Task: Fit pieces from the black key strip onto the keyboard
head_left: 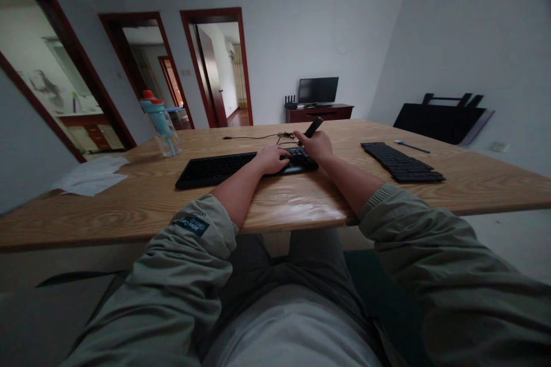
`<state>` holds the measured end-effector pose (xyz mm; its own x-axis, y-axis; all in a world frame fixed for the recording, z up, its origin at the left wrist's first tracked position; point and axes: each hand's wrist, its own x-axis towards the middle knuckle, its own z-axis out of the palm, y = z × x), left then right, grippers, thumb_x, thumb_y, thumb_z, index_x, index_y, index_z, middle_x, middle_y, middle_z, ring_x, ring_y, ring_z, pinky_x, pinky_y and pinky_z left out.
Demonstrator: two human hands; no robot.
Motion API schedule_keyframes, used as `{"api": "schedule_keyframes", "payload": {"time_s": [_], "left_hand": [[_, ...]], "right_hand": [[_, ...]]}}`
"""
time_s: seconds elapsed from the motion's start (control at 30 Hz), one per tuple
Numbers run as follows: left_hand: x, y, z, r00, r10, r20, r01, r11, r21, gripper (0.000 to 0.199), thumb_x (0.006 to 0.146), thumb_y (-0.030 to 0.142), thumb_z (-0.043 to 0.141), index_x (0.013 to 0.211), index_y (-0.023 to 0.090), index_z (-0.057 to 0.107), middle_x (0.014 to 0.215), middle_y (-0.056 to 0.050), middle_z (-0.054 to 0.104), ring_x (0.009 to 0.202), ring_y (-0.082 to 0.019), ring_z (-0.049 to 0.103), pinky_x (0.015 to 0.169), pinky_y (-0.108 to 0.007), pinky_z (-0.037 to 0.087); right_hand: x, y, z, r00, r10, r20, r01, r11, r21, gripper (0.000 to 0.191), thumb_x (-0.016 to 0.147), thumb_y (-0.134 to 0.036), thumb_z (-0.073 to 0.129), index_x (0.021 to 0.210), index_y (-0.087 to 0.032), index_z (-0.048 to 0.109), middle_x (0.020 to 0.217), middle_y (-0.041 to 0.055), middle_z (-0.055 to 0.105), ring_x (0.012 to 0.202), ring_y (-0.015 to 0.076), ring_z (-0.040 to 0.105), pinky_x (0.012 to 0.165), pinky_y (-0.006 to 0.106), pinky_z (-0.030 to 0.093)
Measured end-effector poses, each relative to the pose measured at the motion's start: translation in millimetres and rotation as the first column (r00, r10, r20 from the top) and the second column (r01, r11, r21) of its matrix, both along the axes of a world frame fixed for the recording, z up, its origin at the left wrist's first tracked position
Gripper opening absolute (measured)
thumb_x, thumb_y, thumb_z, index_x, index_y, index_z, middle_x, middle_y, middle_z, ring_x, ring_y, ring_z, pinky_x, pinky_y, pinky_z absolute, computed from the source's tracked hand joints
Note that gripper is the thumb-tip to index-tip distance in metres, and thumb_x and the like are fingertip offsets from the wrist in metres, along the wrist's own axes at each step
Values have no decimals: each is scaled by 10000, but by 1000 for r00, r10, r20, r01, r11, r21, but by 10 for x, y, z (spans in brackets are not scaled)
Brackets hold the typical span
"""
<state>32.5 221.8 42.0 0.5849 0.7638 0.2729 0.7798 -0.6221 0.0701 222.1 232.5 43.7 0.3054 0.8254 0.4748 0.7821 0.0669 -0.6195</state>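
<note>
A black keyboard (215, 168) lies on the wooden table in front of me, its cable running behind it. My left hand (272, 159) rests on the keyboard's right part, fingers stretched out over the keys and holding nothing. Over the right end, my right hand (317, 145) is closed around a dark stick-like handle (313, 127), which points up and to the right. The handle's lower end is hidden by the hand, so its kind cannot be made out. The black cable (253, 137) is bundled just beyond my hands.
To the right lie a black panel of keys (398, 161) and a thin blue brush-like tool (412, 146). At the left stand a clear bottle with a red-and-teal lid (160, 126) and some white papers (92, 175). The table (297, 200) has its front edge close to my body.
</note>
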Motion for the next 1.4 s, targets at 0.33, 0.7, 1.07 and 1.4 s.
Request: {"api": "schedule_keyframes", "payload": {"time_s": [0.33, 0.7, 1.07, 1.4], "left_hand": [[11, -14, 16, 1000, -20, -22, 21, 999, 24, 418, 923, 402, 522, 1290, 307, 699, 1414, -9, 614, 1281, -238, 562, 1120, -349, 419], [20, -10, 6, 997, 18, -81, -18, 1000, -5, 458, 940, 469, 487, 1355, 355, 645, 1488, -12, 549, 1343, -264, 517, 1151, -398, 379], [5, 31, -8, 998, -41, -48, 41, 999, 0, 433, 930, 406, 504, 1291, 271, 699, 1420, -33, 609, 1289, -246, 561, 1125, -342, 414], [54, 66, -24, 995, 86, -47, -87, 996, -14, 510, 912, 460, 505, 1378, 293, 628, 1447, -44, 586, 1322, -297, 528, 1127, -437, 413]], "right_hand": [[-23, -72, 24, 998, -3, 57, 5, 999, -31, 691, 845, -764, 483, 837, -140, 780, 876, 210, 756, 868, 311, 724, 699, 306, 489], [2, -69, 11, 999, 31, 20, -31, 999, -17, 644, 823, -756, 534, 790, -152, 755, 825, 179, 748, 814, 290, 718, 652, 294, 474], [-13, -45, -19, 994, 94, 58, -95, 995, 14, 487, 875, -585, 557, 803, -140, 742, 847, 168, 745, 833, 279, 708, 668, 286, 463], [-43, 16, -7, 987, 156, 35, -156, 988, 0, 308, 872, -407, 569, 804, -147, 720, 870, 162, 740, 853, 281, 699, 713, 303, 484]]}}
